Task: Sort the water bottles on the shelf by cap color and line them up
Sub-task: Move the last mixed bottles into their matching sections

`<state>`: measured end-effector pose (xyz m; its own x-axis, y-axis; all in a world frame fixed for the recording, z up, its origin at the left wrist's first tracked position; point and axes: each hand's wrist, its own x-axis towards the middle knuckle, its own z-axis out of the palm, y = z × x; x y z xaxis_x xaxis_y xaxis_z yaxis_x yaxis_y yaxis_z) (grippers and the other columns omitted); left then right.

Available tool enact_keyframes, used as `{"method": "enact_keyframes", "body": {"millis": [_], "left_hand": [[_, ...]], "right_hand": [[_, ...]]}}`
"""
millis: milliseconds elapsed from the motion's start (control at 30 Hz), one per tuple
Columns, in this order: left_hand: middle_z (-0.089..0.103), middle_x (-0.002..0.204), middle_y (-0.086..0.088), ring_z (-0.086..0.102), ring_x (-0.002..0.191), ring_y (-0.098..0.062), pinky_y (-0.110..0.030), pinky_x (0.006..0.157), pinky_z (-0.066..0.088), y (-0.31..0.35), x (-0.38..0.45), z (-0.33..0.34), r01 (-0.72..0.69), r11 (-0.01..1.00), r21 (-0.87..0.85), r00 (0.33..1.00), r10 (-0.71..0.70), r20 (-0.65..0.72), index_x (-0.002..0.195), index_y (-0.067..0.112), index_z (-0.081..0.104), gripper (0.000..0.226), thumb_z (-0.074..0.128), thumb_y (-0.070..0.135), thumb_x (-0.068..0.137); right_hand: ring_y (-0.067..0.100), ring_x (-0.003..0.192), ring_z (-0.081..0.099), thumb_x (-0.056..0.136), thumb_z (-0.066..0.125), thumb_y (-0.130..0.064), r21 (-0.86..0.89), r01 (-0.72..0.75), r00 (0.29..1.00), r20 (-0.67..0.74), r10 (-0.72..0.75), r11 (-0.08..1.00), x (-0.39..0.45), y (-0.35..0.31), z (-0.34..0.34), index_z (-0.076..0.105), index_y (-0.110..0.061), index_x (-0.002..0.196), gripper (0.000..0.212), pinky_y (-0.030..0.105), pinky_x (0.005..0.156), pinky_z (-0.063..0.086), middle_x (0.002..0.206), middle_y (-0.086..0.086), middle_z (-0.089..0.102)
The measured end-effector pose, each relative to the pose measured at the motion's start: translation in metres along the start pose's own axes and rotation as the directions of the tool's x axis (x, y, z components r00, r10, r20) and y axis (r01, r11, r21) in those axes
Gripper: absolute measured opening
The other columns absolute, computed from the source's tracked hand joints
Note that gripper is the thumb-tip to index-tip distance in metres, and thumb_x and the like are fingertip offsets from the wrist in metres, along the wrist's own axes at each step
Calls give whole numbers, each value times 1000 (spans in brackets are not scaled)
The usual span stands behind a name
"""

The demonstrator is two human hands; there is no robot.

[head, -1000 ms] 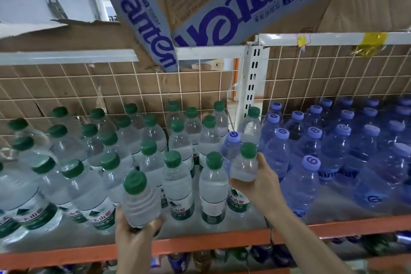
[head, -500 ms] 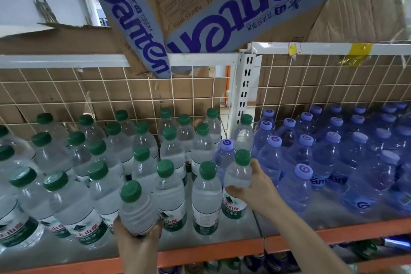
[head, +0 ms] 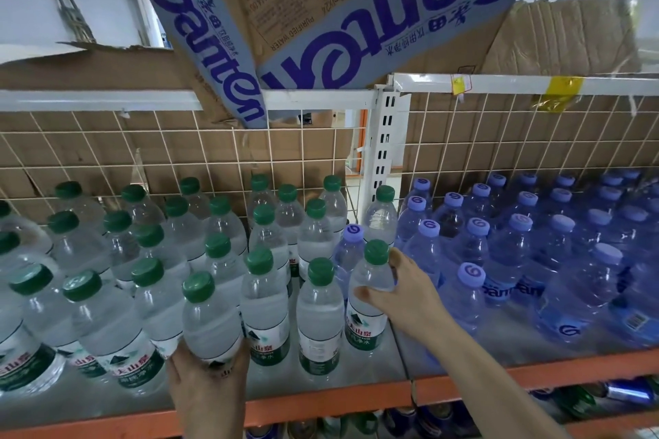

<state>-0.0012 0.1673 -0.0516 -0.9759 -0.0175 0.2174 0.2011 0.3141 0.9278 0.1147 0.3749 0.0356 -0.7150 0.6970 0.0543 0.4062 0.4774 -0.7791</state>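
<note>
Your left hand [head: 208, 390]: palm up, fingers cupped under the base of a green-capped bottle [head: 210, 317], tilted. Your right hand [head: 410, 299]: forearm extended from lower right, thumb and fingers wrapped around the shoulder of a second green-capped bottle [head: 369, 296].

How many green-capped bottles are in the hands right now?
2. One green-capped clear plastic bottle in the left hand at the shelf front; a second green-capped bottle in the right hand beside the purple-capped blue bottles.
</note>
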Motion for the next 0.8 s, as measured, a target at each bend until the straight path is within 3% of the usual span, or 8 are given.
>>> {"method": "enact_keyframes", "body": {"millis": [133, 200, 300, 367, 467, 567, 633, 800], "left_hand": [[52, 128, -11, 54, 113, -33, -46, 94, 43, -5, 6, -8, 92, 995, -36, 995, -91, 36, 129, 16, 48, 92, 85, 39, 48], [55, 121, -9, 58, 105, -31, -46, 90, 47, -6, 7, -10, 94, 994, -47, 994, -91, 54, 124, 15, 50, 91, 85, 40, 44], [47, 123, -15, 49, 112, -35, -49, 95, 41, -5, 4, -11, 90, 996, 18, 995, -90, 30, 125, 6, 49, 93, 93, 29, 46], [44, 123, -15, 46, 112, -37, -50, 94, 40, -3, 2, -12, 81, 995, 61, 996, -83, 25, 125, 5, 49, 93, 93, 32, 48], [42, 122, -14, 45, 112, -35, -50, 94, 40, -2, 4, -15, 34, 997, 73, 997, -39, 62, 126, 7, 46, 103, 78, 55, 41], [40, 129, -15, 37, 122, -31, -49, 100, 35, -3, 4, -15, -6, 997, 77, 997, -1, 83, 133, 3, 41, 97, 90, 35, 56], [40, 129, -16, 34, 124, -30, -49, 102, 33, -5, 4, -15, -31, 993, 114, 995, 21, 95, 134, 0, 40, 86, 86, 24, 66], [43, 117, -14, 44, 113, -35, -51, 89, 42, -9, 10, -17, 0, 976, 217, 994, -23, 103, 126, -1, 40, 84, 86, 32, 63]], "right_hand": [[13, 111, 53, 72, 77, -38, -22, 5, 1000, -15, -5, 1000, 2, 0, 0, 51, -33, 115, 51, 37, 94, 45, 118, -11, 57], [13, 112, 52, 72, 77, -40, -36, 8, 1000, -18, -8, 999, 3, 1, 0, 50, -33, 118, 54, 37, 95, 45, 120, -11, 57], [12, 116, 51, 72, 77, -43, -41, 1, 1000, -20, -1, 999, 3, 2, 0, 49, -34, 124, 60, 38, 98, 45, 125, -13, 55], [13, 118, 51, 72, 77, -44, -45, -3, 1000, -18, 2, 999, 4, 2, 0, 49, -35, 126, 62, 40, 98, 45, 127, -13, 55], [15, 121, 50, 73, 76, -43, -53, -1, 1000, -17, 0, 999, 4, 2, 1, 48, -35, 127, 62, 40, 98, 44, 130, -11, 54], [16, 120, 50, 75, 75, -42, -57, 6, 1000, -18, -7, 998, 3, 2, 2, 48, -34, 127, 59, 39, 97, 44, 131, -10, 54], [16, 120, 50, 75, 75, -43, -56, 10, 1000, -16, -10, 998, 3, 1, 2, 47, -35, 127, 60, 41, 98, 44, 131, -10, 54], [16, 121, 50, 76, 74, -45, -79, 17, 1000, -9, -18, 997, -1, 1, 1, 46, -34, 128, 61, 41, 99, 44, 132, -10, 53]]}}
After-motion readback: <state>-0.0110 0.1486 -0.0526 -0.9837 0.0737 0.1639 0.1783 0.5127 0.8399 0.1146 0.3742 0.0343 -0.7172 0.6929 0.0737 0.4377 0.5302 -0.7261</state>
